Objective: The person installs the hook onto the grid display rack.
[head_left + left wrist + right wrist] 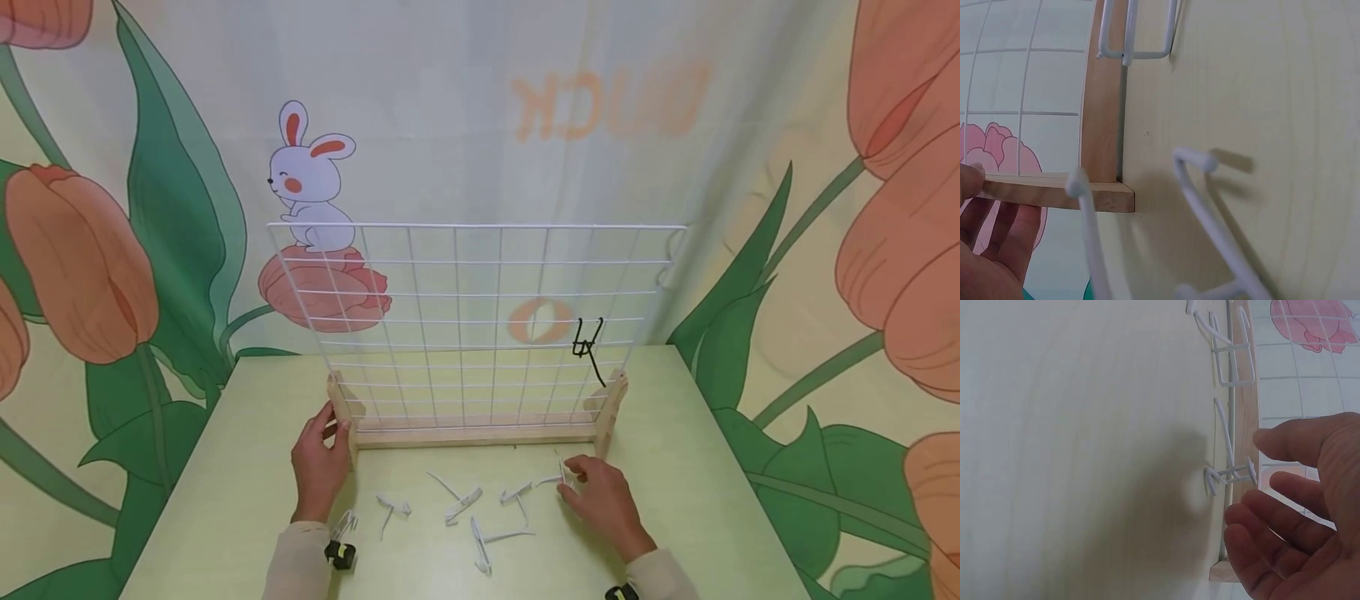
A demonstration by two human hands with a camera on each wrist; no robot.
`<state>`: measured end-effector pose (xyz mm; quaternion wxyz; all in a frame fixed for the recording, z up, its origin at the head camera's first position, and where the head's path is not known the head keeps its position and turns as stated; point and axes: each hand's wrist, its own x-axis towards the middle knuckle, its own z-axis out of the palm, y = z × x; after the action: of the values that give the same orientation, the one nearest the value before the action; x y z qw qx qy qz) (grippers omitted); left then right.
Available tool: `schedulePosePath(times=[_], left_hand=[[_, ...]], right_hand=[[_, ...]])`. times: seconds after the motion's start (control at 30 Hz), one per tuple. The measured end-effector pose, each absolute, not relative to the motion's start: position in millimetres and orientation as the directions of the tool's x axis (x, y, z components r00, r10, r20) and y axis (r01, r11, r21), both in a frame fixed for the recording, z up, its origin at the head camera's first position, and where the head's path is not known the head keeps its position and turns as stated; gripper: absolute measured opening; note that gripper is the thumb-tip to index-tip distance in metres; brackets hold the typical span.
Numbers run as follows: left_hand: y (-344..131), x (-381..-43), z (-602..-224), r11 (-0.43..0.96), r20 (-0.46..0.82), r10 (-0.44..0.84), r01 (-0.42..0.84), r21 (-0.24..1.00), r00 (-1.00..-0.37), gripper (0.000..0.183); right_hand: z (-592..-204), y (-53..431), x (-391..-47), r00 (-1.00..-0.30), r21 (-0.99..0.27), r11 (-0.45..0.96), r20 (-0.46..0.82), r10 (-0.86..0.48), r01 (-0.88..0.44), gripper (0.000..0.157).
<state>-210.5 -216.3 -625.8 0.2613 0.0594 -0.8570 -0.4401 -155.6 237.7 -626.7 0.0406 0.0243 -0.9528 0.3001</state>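
Pale yellow-green tabletop [210, 500]: left hand [321, 468] (eight o'clock) grips beige wooden foot [1054, 192] of white wire rack [480, 226]; right hand [603, 500] (five) holds fingers apart beside white hook [1229, 450].

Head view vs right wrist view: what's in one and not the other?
Only head: the black metal wire hook hung on the grid, the printed white rabbit, and the left hand gripping the left upright of the pale wooden stand.

Only right wrist: the palm side of the right hand's fingers, close up.

Both: right hand, stand, white metal wire grid panel, white metal wire hooks, pale yellowish tabletop.
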Motion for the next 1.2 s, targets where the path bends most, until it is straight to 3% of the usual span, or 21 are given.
schedulePosePath(times=[0.5,0.73,1.2], left_hand=[[-211.8,-208.5,-623.0,0.621,0.354,-0.343,0.073,0.780,-0.870,0.048],[-210.8,-208.8,-623.2,0.629,0.369,-0.339,0.083,0.773,-0.865,0.048],[-210.8,-209.9,-626.3,0.629,0.378,-0.339,0.091,0.772,-0.861,0.047]], right_hand=[[-634.9,237.4,-150.2,-0.983,-0.604,0.791,0.181,0.021,-0.094,0.015],[-634.8,236.3,-149.6,-0.984,-0.604,0.794,0.169,0.047,-0.065,0.017],[-636.8,239.6,-150.8,-0.975,-0.562,0.816,0.221,-0.011,-0.136,0.020]])
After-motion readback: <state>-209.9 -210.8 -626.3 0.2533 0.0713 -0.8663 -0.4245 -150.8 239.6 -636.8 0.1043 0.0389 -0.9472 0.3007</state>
